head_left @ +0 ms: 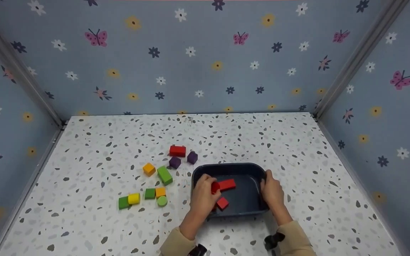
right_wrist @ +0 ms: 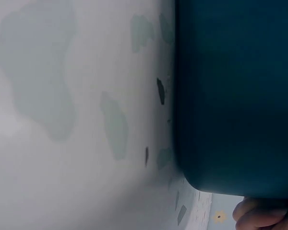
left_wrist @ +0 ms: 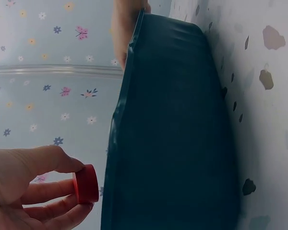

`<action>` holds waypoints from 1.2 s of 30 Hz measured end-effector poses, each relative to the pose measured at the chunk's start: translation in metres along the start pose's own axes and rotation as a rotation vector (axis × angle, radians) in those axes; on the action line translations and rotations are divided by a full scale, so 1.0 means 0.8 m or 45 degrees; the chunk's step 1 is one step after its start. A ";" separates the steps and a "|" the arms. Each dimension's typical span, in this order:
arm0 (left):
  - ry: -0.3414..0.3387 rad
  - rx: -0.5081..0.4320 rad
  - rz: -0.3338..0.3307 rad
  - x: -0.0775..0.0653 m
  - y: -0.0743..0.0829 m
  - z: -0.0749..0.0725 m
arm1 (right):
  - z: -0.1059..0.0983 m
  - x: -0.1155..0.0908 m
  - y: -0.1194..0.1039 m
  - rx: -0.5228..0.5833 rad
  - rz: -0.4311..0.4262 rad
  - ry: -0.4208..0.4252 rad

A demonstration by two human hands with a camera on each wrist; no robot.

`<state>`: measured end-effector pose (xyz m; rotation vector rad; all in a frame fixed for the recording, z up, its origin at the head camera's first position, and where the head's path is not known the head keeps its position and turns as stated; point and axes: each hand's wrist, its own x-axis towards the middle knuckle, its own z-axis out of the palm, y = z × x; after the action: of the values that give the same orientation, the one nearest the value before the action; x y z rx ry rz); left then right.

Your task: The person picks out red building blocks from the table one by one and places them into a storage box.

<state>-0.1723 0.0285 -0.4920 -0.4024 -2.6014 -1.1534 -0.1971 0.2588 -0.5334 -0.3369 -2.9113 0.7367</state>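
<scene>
Closest in, two tan sleeves [head_left: 178,243], then both hands at a dark blue tray [head_left: 246,195]. Left hand [head_left: 202,195] is over the 9 o'clock side, thumb and fingertips nearly closed, pinching a red round block [left_wrist: 87,184]. Right hand [head_left: 273,191] is around 3, curled over the rim, so it's got the tray. Inside, a red cube [head_left: 222,203] sits toward 7, and a long red block [head_left: 227,184] just past the middle.

Out at 9: dark green block [head_left: 123,203], yellow cylinder [head_left: 133,198], green cube [head_left: 150,193], orange cube [head_left: 160,192], light green disc [head_left: 162,201]. Toward 10: light green block [head_left: 164,175], two purple cubes [head_left: 175,162], another red block [head_left: 178,151]. Flowery wall [head_left: 205,74] at 12.
</scene>
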 end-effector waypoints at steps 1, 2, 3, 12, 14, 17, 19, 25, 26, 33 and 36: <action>-0.006 -0.003 0.001 0.000 0.001 0.002 | 0.000 0.000 0.000 -0.005 -0.006 0.009; -0.011 -0.007 0.004 0.000 0.002 0.003 | 0.000 -0.001 0.000 -0.010 -0.012 0.019; -0.016 -0.008 0.011 0.000 0.003 0.005 | 0.001 -0.001 0.001 -0.016 -0.016 0.030; -0.085 0.033 0.096 0.001 0.008 0.029 | 0.000 0.000 0.000 -0.031 0.006 0.017; -0.117 0.037 0.091 0.001 0.009 0.034 | 0.000 0.000 0.000 -0.025 0.015 0.004; -0.154 0.050 0.079 0.001 0.010 0.040 | 0.001 0.000 0.000 -0.017 0.015 -0.001; -0.164 0.058 0.072 0.001 0.011 0.043 | 0.001 0.000 0.000 -0.013 0.011 0.005; -0.169 0.094 0.102 0.001 0.013 0.052 | 0.000 0.001 0.000 -0.007 -0.001 0.030; -0.174 0.104 0.103 0.001 0.013 0.054 | 0.000 0.001 0.000 -0.008 -0.002 0.030; -0.203 0.193 0.138 0.001 0.014 0.065 | 0.002 -0.001 0.002 -0.025 -0.024 0.047; -0.240 0.211 0.166 0.002 0.014 0.068 | 0.002 -0.001 0.001 -0.032 -0.024 0.046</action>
<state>-0.1769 0.0771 -0.5191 -0.6618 -2.7574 -0.8881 -0.1962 0.2587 -0.5358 -0.3220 -2.8882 0.6842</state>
